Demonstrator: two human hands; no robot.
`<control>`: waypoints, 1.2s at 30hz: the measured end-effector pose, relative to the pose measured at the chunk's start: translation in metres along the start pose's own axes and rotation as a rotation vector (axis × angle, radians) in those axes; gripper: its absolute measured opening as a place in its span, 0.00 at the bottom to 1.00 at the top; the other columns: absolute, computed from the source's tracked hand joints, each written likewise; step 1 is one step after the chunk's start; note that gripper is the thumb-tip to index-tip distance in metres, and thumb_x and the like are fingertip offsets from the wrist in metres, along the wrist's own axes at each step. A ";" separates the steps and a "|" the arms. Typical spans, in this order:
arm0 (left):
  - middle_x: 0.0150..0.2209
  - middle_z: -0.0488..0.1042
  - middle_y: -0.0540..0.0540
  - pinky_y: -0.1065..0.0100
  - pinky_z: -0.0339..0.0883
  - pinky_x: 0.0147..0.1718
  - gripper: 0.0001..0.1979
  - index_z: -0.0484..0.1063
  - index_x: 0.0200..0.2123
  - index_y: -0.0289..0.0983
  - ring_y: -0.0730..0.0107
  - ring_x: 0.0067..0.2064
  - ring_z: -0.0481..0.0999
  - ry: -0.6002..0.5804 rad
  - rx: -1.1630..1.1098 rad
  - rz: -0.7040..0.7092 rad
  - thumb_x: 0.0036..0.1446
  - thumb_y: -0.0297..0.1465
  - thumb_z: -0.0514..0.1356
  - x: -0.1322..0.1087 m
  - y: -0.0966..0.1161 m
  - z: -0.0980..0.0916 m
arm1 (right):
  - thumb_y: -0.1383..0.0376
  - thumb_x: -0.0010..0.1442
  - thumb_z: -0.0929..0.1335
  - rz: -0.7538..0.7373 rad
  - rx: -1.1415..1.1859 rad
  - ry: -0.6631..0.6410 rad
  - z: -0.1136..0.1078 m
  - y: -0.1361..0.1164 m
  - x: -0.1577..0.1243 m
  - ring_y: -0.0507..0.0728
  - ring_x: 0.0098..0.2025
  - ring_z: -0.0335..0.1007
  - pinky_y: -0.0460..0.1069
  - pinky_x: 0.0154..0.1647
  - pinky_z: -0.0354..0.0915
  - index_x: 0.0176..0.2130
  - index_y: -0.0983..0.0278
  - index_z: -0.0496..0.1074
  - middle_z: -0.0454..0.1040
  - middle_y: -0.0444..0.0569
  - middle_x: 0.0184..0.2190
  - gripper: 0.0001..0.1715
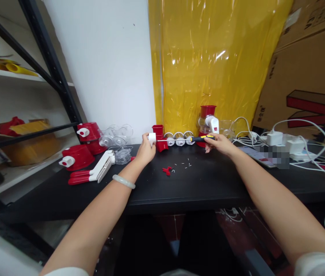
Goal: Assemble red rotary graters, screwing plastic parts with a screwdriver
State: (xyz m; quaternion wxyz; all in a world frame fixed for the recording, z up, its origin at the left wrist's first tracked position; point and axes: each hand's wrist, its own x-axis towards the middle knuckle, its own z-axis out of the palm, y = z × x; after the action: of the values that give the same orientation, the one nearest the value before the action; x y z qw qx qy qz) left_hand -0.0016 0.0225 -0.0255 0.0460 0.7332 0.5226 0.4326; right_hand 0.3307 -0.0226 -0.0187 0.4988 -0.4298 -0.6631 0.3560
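My left hand (146, 150) is closed around a small white round part (152, 138), held up above the black table (150, 188). In my right hand (218, 145) is a screwdriver (201, 139) with a black and yellow handle, lying level. Its long thin shaft points left, and the tip meets or nearly meets the white part; I cannot tell which. On the table between my hands lie small red pieces (167, 171) and several tiny screws (185, 165). Behind them stand a red chute-like part (158, 132) and metal drums with white ends (180, 138).
Red bases (77, 157), red-and-white handles (93, 171) and clear plastic parts (122, 154) sit at the left. An assembled red-and-white grater (208, 119) stands at the back. To the right are a tablet (254, 155), white chargers (294, 145) and tangled cables. A shelf rack (55, 69) borders the left.
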 end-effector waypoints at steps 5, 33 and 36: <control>0.50 0.70 0.30 0.52 0.68 0.47 0.25 0.49 0.57 0.33 0.52 0.46 0.76 -0.005 -0.007 0.018 0.59 0.30 0.53 -0.002 0.002 -0.001 | 0.39 0.46 0.71 0.010 -0.041 -0.004 0.000 -0.004 -0.001 0.52 0.17 0.68 0.47 0.21 0.64 0.28 0.61 0.64 0.72 0.43 0.16 0.30; 0.51 0.70 0.29 0.53 0.68 0.47 0.25 0.51 0.58 0.33 0.51 0.48 0.75 0.022 0.045 0.047 0.59 0.28 0.52 -0.004 0.006 -0.003 | 0.56 0.46 0.76 0.032 0.212 -0.005 0.001 0.005 -0.002 0.52 0.28 0.74 0.48 0.31 0.70 0.42 0.60 0.61 0.74 0.41 0.29 0.29; 0.51 0.70 0.30 0.54 0.68 0.47 0.25 0.50 0.58 0.33 0.51 0.48 0.75 0.022 0.047 0.048 0.59 0.28 0.52 -0.004 0.006 -0.003 | 0.54 0.44 0.77 0.019 0.161 0.032 -0.001 0.008 0.001 0.51 0.25 0.74 0.49 0.31 0.71 0.38 0.62 0.64 0.76 0.43 0.29 0.28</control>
State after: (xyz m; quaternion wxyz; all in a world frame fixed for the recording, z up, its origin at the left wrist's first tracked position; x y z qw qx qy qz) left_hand 0.0010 0.0155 -0.0230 0.0125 0.7416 0.5155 0.4291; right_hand 0.3333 -0.0189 -0.0256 0.5388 -0.4004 -0.6203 0.4058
